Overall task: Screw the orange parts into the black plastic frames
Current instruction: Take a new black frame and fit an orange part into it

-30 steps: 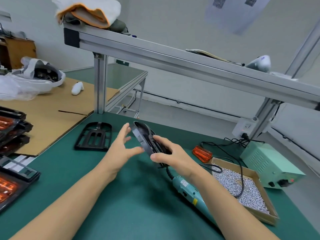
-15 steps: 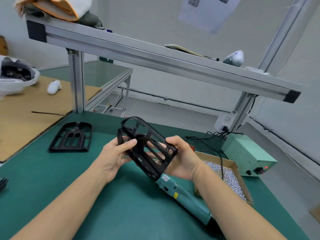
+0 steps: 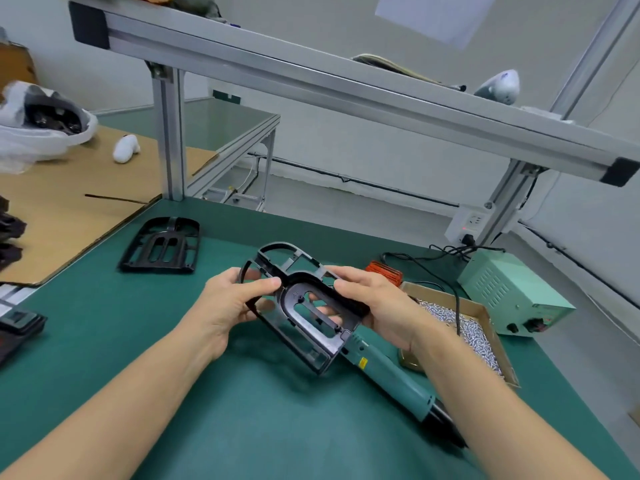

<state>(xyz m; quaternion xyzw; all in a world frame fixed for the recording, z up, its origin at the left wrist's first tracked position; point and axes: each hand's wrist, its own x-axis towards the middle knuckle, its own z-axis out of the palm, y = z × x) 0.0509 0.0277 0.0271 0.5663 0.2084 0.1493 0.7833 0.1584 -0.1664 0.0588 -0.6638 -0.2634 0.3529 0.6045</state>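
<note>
Black plastic frame (image 3: 304, 308) held above the green mat (image 3: 104, 341), near the middle of the bench, tilted so its open ribbed face looks up toward the camera. Rounded end points away from the person; squared end hangs lowest, just over the mat.

Left hand (image 3: 230, 304): fingers curled round the frame's left edge, thumb lying across the top near the looped end. Right hand (image 3: 374, 306): fingers wrapped under the right edge, thumb on the upper rim; some fingertips show through the central slot. Both hands grip the frame; neither is spread flat.

Second black frame (image 3: 161, 245) lies flat on the mat, far left, well apart from the held one, close to the cardboard sheet (image 3: 69, 202).

Orange part (image 3: 384, 271) sits on the mat just beyond the right hand, partly hidden by it; it touches neither hand.

Electric screwdriver (image 3: 388, 374), teal body, lies on the mat under the right forearm, tip end hidden below the held frame. Cardboard box (image 3: 485, 317) of small silver screws (image 3: 474, 336) stands right of the right hand. Pale green power unit (image 3: 512, 296) beyond the box, a black cable running across the box toward it.

Left edge: dark trays (image 3: 17, 327), only partly in view, contents unclear. White bag (image 3: 38, 129) with dark pieces and a small white object (image 3: 126, 148) on the cardboard. Aluminium rail (image 3: 311, 81) spans overhead, a white device (image 3: 498, 86) resting on it
</note>
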